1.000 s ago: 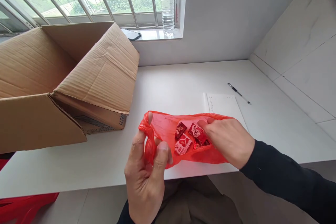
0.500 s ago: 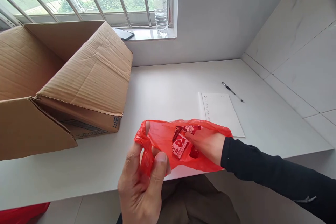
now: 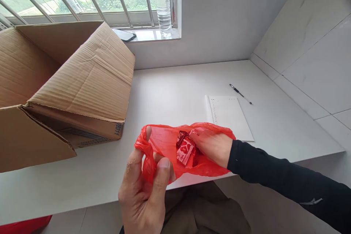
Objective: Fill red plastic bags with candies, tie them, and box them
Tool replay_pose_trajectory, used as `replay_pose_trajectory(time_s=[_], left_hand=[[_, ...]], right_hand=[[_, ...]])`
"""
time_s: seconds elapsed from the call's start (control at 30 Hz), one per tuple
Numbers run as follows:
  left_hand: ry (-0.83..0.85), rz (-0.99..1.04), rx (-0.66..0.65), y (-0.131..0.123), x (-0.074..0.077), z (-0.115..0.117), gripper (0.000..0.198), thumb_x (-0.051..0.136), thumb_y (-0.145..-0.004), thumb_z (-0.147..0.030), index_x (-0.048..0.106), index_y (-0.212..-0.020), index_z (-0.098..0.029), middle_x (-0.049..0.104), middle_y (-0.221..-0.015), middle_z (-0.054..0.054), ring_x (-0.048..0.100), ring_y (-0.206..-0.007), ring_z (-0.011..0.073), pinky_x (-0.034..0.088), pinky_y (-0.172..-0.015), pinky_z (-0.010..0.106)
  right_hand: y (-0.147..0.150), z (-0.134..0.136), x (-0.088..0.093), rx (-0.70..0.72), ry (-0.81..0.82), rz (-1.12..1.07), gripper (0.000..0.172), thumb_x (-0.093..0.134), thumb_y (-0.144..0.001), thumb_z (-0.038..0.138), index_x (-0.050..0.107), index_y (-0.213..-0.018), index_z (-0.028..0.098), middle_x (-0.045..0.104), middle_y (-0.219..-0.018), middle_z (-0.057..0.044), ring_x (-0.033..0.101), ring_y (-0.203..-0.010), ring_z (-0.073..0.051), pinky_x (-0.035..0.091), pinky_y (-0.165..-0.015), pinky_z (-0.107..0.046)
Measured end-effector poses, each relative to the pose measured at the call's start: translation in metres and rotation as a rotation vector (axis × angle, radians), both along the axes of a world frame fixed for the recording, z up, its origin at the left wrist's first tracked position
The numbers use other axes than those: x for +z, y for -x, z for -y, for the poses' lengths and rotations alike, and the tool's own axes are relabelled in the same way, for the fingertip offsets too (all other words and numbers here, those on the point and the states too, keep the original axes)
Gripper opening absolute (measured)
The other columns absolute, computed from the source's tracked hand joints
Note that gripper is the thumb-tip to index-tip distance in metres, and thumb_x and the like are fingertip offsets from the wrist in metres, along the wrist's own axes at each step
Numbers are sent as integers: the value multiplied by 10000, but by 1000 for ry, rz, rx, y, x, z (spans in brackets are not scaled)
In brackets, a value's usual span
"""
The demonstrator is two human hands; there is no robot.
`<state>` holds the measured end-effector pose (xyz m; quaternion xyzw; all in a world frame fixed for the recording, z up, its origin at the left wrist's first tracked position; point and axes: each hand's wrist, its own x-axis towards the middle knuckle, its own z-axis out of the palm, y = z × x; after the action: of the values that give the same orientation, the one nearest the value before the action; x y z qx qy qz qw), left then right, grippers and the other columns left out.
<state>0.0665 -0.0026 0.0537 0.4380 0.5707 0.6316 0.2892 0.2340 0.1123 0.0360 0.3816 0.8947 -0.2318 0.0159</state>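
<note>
A thin red plastic bag (image 3: 164, 139) stretches between my hands over the table's front edge. My left hand (image 3: 145, 190) is closed on its twisted handle, the loop running over the forefinger and the thumb pressing below. Through the opening reaches my right hand (image 3: 212, 146), in a black sleeve. Its fingers are drawn together at a small pink-and-red packet (image 3: 193, 132); the fingertips are partly hidden, so what they grip is unclear. Just beneath lies a larger pink packet (image 3: 185, 150) with red heart shapes, beside a dark red wrapped piece (image 3: 181, 138).
A large open cardboard box (image 3: 90, 76) occupies the left of the white table (image 3: 167, 95). A notebook (image 3: 233, 117) lies behind the bag, with a pen (image 3: 240, 94) beyond it. On the windowsill are a water bottle (image 3: 163, 7) and a phone (image 3: 125, 35).
The view has shifted slightly, so everything sits a little further left. Inside the bag, my right hand has turned somewhat and the packets have shifted a little. My left hand keeps its hold.
</note>
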Motion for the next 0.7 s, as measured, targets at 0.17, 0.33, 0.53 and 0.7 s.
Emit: replay_pose_trajectory(time_s=[0.17,0.33,0.53,0.7], left_hand=[[-6,20,-1,-1,1,-2,488,693,-930,-241,608,-1403,-324,569,-738,-29,551,-591,110,554,-577,234],[-8,40,21,-3,3,-2,483,717,-907,-228,645,-1371,-344,564,-766,-22,571,-597,118,553,-512,223],[-24,2,9,-3,2,-2,510,719,-904,-222,639,-1389,-359,566,-733,-21,593,-589,117,562,-541,217],[14,31,17,-4,1,-1,500,705,-920,-228,625,-1394,-364,624,-836,-6,663,-724,151,622,-664,273]], right_hand=[[-6,1,3,-48,-123,199,280,601,-900,139,626,-1177,171,700,-949,-69,662,-801,-200,463,-653,-279],[-9,2,8,-132,-139,218,286,594,-883,90,660,-1138,199,724,-938,-52,663,-797,-186,470,-672,-270],[-13,-1,8,-84,-188,426,196,559,-839,2,662,-921,148,693,-821,-81,652,-714,-213,383,-558,-298],[-14,-1,14,115,-127,160,199,592,-888,166,654,-1076,187,691,-925,-69,638,-743,-186,436,-614,-275]])
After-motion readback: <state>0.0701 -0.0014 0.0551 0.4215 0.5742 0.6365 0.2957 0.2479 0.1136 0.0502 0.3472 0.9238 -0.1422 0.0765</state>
